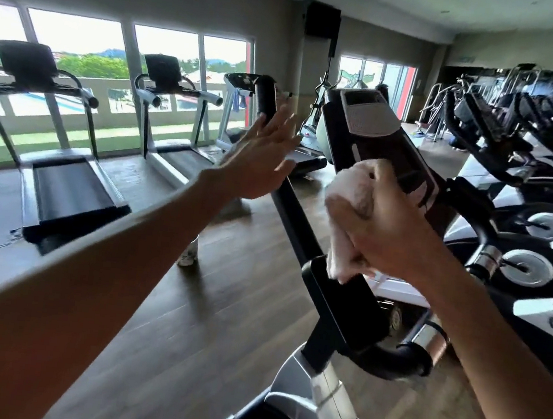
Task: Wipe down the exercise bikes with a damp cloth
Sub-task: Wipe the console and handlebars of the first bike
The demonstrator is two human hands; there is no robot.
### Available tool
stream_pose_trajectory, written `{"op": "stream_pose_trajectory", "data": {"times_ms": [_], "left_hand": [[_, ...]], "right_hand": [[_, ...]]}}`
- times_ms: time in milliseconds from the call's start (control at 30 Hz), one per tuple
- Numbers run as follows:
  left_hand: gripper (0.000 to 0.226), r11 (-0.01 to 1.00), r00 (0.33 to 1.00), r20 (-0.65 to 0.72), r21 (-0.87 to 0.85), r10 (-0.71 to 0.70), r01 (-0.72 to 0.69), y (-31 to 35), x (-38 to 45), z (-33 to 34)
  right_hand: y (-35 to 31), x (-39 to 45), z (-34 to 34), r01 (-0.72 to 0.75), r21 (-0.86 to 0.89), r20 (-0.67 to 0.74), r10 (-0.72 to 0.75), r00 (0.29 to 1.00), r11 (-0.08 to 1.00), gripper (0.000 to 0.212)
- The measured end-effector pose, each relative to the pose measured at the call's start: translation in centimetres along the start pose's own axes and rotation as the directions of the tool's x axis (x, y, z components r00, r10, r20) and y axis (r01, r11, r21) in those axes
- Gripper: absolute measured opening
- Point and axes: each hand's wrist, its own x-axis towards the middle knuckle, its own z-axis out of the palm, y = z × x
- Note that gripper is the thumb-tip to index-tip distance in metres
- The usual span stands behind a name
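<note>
An exercise bike (341,320) stands right in front of me, its black console (376,134) tilted up at centre and a black handlebar (289,204) running up to the left. My right hand (386,232) grips a bunched whitish cloth (352,197) against the lower edge of the console. My left hand (264,153) is raised with fingers straight, in front of the upper handlebar grip (267,98); whether it touches the grip is unclear.
Two treadmills (52,135) and a third stand along the windows on the left. A row of spin bikes (523,210) fills the right side. A bottle (191,251) stands on the wooden floor (186,319) left of the bike.
</note>
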Motion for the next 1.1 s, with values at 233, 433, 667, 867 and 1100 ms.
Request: {"op": "stream_pose_trajectory", "data": {"times_ms": [233,433,667,867,1100], "left_hand": [[0.063,1.0,1.0,-0.022,-0.022,-0.015,0.015,2.1,-2.1,4.4],[0.06,0.997,0.997,-0.041,-0.049,-0.062,0.06,2.6,-2.3,4.7],[0.055,0.994,0.994,-0.033,-0.051,-0.1,0.099,3.0,-2.2,4.8],[0.053,0.984,0.989,-0.032,-0.106,-0.144,0.14,4.0,-3.0,5.3],[0.052,0.98,0.987,0.009,-0.115,-0.16,0.16,4.1,-2.9,5.0]], "right_hand": [[2.2,-4.4,4.3,0.006,-0.054,0.068,-0.003,0.998,0.999,0.066],[2.9,-9.2,3.5,0.056,-0.013,0.186,-0.053,0.981,0.998,0.078],[2.3,-4.7,5.1,0.128,0.055,0.027,-0.13,0.991,0.99,0.062],[3.4,-9.4,3.1,0.144,0.012,0.204,-0.144,0.968,0.989,0.094],[2.4,-6.1,1.8,0.129,-0.109,0.26,-0.097,0.961,0.986,0.083]]}}
